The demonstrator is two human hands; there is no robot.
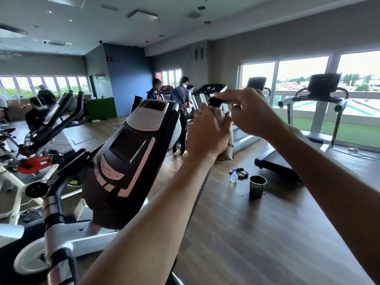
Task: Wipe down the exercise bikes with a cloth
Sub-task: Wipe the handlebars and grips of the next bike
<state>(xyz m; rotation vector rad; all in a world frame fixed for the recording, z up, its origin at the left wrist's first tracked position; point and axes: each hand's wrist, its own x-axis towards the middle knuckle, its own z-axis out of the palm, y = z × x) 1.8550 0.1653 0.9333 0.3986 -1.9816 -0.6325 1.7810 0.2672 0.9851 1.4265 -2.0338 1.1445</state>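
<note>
Left hand (207,132) grips cloth (223,120), mostly hidden; right hand (248,112) pinches handlebar end (216,101).

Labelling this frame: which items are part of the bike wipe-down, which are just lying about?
In use:
cloth, gripped by left hand
handlebar end, held by right hand
bike console

Lying about:
spray bottle
dark cup
treadmills

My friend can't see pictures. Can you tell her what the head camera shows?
Two bare hands meet at an exercise bike's raised handlebar end: the left hand grips a brownish cloth around it, the right hand holds its black tip. The bike's console sits left, in a gym.
</note>
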